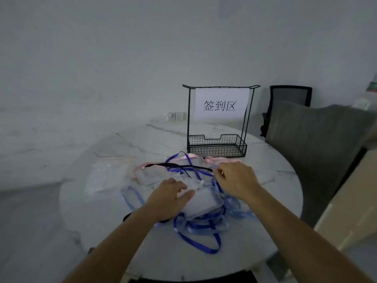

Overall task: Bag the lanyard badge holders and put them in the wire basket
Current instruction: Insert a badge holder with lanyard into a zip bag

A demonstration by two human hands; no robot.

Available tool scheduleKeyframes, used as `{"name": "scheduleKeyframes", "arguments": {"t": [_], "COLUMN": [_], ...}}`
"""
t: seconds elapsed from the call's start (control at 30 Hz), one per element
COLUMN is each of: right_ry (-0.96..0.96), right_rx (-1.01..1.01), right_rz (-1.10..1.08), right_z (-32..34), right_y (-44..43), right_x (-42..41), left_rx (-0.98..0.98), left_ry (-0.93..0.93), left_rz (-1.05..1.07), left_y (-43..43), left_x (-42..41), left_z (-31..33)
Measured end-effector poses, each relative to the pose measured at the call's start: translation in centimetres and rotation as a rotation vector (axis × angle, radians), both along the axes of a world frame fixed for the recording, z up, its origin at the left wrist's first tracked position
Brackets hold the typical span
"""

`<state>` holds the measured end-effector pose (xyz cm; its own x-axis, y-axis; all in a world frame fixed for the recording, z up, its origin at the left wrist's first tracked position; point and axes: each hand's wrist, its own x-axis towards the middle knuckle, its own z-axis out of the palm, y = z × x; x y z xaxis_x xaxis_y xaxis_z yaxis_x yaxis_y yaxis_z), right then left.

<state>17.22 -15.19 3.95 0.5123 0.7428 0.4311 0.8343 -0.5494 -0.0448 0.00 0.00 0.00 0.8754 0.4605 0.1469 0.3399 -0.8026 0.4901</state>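
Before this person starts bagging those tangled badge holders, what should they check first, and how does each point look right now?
1. Black wire basket has room: ok, looks empty.
2. Clear plastic bags within reach: ok, lying left of the pile.
3. Blue ribbon lanyards untangled: not ok, knotted with the pink ribbon lanyard and black cord lanyard.
4. Left hand steadies the clear badge holder: ok.
5. Right hand grips a cord: cannot tell.

A: how many of each on there?
B: 1 wire basket [217, 147], 1 paper sign [221, 104], 2 hands, 1 stack of clear bags [106, 178]. Holders and lanyards are too tangled to count.
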Motion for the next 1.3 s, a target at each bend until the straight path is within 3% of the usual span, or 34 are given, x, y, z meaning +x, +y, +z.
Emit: {"name": "scheduleKeyframes", "arguments": {"t": [0.17,0.37,0.5,0.67,0.87,0.93,1.07,1.3], "right_ry": [0.098,0.156,0.312,0.504,0.953,1.003,0.926,1.245], "right_rx": [-0.033,0.081,0.207,0.513,0.779,0.699,0.417,0.47], "right_rz": [-0.001,0.001,0.044,0.108,0.288,0.364,0.437,0.453], "right_z": [-0.8,-1.6,-3.5,-4.0,-4.9,-5.0,-5.0,-4.0], "right_y": [-1.5,-0.3,2.6,5.4,7.3,6.7,6.4,6.3], "right_x": [-1.1,0.3,1.5,1.7,3.0,3.4,3.4,2.3], "left_rx": [0.092,-0.082,-0.277,-0.511,-0.94,-0.983,-0.92,-0.985], "left_ry": [0.117,-0.071,-0.258,-0.531,-0.551,-0.535,-0.506,-0.461], "left_rz": [0.007,0.011,0.082,0.183,0.187,0.153,0.148,0.097], "left_y": [-2.0,-1.1,0.7,2.7,4.5,4.5,4.6,5.0], "left_x": [0.0,1.7,3.2,5.1,6.3,6.0,5.8,5.3], "left_z": [-0.8,0.1,-0.1,0.1,-0.9,-0.6,-0.7,-1.0]}}
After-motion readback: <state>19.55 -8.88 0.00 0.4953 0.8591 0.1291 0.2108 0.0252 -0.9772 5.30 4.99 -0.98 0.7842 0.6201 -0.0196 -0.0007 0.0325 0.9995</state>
